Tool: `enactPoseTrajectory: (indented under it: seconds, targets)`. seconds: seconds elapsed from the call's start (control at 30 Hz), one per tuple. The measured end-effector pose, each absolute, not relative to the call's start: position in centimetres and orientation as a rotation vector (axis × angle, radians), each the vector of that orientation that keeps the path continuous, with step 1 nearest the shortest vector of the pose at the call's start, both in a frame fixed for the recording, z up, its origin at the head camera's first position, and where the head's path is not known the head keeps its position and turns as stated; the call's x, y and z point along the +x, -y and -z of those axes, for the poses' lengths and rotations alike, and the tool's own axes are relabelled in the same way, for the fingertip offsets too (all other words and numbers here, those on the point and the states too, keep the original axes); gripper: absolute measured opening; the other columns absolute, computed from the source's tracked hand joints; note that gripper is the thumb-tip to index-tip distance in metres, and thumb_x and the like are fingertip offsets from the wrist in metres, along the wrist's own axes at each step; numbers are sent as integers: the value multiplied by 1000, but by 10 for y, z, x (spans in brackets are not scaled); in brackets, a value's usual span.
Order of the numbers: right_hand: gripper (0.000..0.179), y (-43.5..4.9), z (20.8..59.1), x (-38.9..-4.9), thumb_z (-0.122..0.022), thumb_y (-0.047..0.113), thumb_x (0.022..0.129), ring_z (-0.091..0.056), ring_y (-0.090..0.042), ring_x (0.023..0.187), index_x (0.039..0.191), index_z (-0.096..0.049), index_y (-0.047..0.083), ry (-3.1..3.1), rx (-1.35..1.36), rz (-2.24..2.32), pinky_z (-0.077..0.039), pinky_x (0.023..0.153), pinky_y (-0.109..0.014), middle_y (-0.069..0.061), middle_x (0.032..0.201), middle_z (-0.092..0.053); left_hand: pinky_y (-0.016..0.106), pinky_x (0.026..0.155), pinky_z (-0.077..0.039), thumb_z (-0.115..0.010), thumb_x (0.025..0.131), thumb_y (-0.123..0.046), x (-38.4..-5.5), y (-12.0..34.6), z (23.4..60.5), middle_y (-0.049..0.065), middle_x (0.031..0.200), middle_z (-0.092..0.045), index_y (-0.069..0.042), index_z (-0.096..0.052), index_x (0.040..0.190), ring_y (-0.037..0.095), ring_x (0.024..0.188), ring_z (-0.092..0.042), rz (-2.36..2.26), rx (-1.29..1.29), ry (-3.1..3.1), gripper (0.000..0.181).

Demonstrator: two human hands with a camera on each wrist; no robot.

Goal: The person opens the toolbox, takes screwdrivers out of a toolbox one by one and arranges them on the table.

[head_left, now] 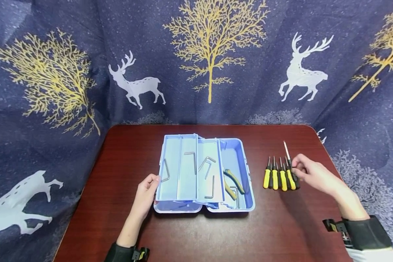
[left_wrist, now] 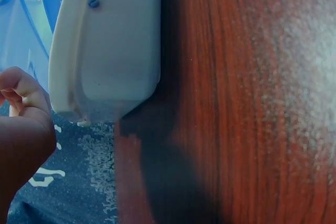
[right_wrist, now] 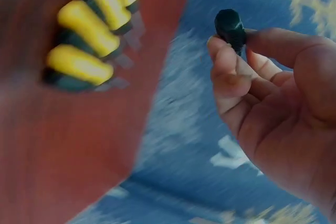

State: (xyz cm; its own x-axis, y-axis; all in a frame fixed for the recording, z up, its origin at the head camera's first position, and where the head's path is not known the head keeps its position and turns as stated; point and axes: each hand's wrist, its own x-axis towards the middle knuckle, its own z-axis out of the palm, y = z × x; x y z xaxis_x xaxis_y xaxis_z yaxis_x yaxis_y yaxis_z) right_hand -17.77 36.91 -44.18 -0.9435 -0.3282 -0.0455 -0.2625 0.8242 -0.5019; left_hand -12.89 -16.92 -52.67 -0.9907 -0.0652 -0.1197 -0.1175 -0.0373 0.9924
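My right hand pinches a screwdriver between thumb and fingers; its silver shaft points away from me. In the right wrist view the black handle end shows at the fingertips. Beside it on the table lie several yellow-and-black screwdrivers in a row. At the toolbox's left side, my left hand grips the rim of the upper blue tray, thumb on top and the other fingers mostly hidden. The blue toolbox stands open with its trays spread to the left.
Hex keys lie in the tray compartments. Yellow-handled pliers and another hex key are in the deep right section. The dark red wooden table ends at a curtain printed with deer and trees.
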Motion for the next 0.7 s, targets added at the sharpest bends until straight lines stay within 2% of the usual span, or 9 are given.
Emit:
enactPoseTrajectory:
  seconds: [0.27, 0.4, 0.53, 0.7]
  targets:
    - [16, -424, 492, -176, -62, 8, 102, -55, -10, 66, 108, -47, 4, -2851, -216, 718, -42, 59, -30, -4, 84, -63, 19, 39, -35, -49, 110, -12, -128, 169, 529, 0, 59, -53, 13, -50, 97, 9, 43, -43, -2220, -207, -2151, 28]
    - [21, -438, 513, -178, -60, 8, 103, -61, -18, 67, 116, -47, -3, -2815, -124, 759, -45, 58, -32, -8, 84, -65, 20, 39, -34, -49, 110, -12, -130, 169, 530, 0, 59, -54, 11, -51, 95, 9, 43, -43, -2218, -214, -2165, 27]
    - [30, -447, 527, -181, -61, 9, 103, -61, -18, 68, 123, -48, -10, -2839, -88, 726, -46, 60, -34, -10, 84, -68, 20, 39, -34, -48, 110, -12, -129, 169, 529, 0, 59, -53, 11, -51, 95, 9, 43, -42, -2224, -217, -2157, 27]
    - [25, -449, 537, -185, -62, 8, 102, -60, -14, 62, 117, -56, -12, -2840, -92, 778, -50, 55, -31, -12, 84, -69, 19, 40, -35, -48, 110, -12, -129, 169, 530, -1, 59, -53, 12, -50, 96, 9, 43, -43, -2229, -226, -2144, 28]
